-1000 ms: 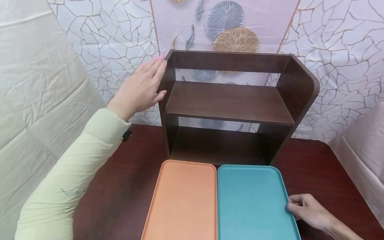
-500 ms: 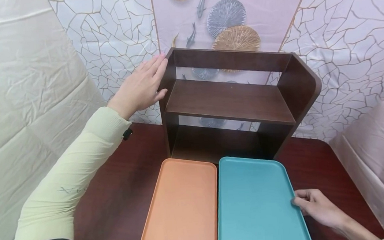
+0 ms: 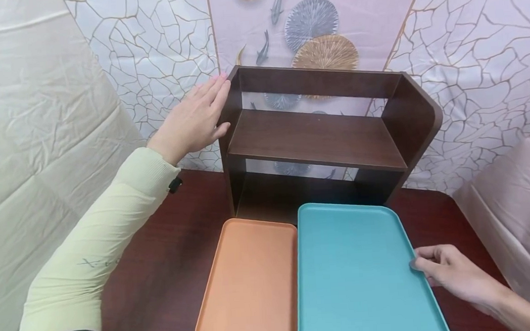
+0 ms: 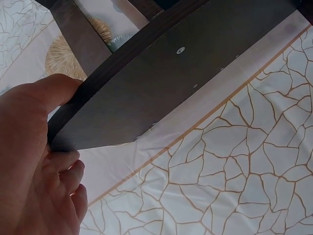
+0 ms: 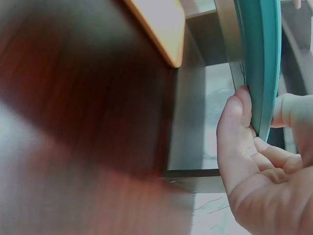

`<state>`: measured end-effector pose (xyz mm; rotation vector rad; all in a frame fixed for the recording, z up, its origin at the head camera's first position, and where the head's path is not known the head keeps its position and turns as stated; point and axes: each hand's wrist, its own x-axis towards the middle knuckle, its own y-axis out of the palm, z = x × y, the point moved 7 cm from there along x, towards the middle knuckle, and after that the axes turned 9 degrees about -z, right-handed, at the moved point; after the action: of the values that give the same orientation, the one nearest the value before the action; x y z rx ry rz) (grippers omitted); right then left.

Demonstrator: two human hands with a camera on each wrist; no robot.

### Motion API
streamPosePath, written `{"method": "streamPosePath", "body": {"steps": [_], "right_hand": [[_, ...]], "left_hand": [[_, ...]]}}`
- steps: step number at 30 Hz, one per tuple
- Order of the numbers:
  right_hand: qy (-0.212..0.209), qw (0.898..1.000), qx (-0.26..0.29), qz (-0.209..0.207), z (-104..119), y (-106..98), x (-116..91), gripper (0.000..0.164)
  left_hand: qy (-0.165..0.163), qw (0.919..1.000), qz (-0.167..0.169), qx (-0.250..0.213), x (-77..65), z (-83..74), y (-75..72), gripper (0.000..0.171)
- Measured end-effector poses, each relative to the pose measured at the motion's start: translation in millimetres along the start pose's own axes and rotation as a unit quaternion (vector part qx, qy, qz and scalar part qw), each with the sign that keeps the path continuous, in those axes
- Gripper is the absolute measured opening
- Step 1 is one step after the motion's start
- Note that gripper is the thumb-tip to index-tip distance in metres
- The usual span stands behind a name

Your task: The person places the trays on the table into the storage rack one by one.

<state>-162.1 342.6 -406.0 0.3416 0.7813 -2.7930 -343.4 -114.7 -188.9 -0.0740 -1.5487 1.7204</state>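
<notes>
My right hand [image 3: 454, 273] pinches the right edge of a teal tray [image 3: 358, 276], thumb on top and fingers underneath. In the right wrist view the teal tray [image 5: 261, 58] is seen edge-on, lifted off the table and tilted. An orange tray [image 3: 249, 283] lies flat to its left. Behind both stands a dark brown two-tier shelf [image 3: 313, 137]. My left hand [image 3: 193, 116] rests on the shelf's left side panel, fingers stretched along its upper edge and thumb at the front. In the left wrist view that side panel [image 4: 146, 88] passes between thumb and fingers.
Everything stands on a dark red wooden table [image 3: 162, 273]. Behind the shelf hangs a patterned cloth [image 3: 482, 71] with crackle lines and fish. A pale cloth [image 3: 44, 123] drapes along the left, a pinkish one [image 3: 517, 185] along the right.
The teal tray has risen off the table in my right hand, which moved up and right. Its far edge now overlaps the lower tier from above. The left hand keeps its place on the shelf.
</notes>
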Motion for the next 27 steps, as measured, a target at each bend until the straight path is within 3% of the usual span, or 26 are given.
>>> {"method": "streamPosePath", "body": {"steps": [12,16,21,27], "right_hand": [[-0.068,0.997,0.017,0.017,55,-20,-8,0.026],[-0.084,0.996,0.031,0.027,73,-26,-11,0.031],[-0.099,0.995,0.005,-0.001,92,-36,-13,0.032],[-0.072,0.994,-0.058,-0.059,119,-44,-11,0.026]], "left_hand": [[0.001,1.0000,0.001,0.001,0.2,1.0,-2.4,0.080],[0.003,1.0000,-0.002,0.004,-0.2,0.3,-2.8,0.080],[0.003,1.0000,-0.006,0.000,0.0,-1.1,-3.4,0.080],[0.002,1.0000,-0.003,-0.002,-1.1,-2.0,-2.3,0.079]]}}
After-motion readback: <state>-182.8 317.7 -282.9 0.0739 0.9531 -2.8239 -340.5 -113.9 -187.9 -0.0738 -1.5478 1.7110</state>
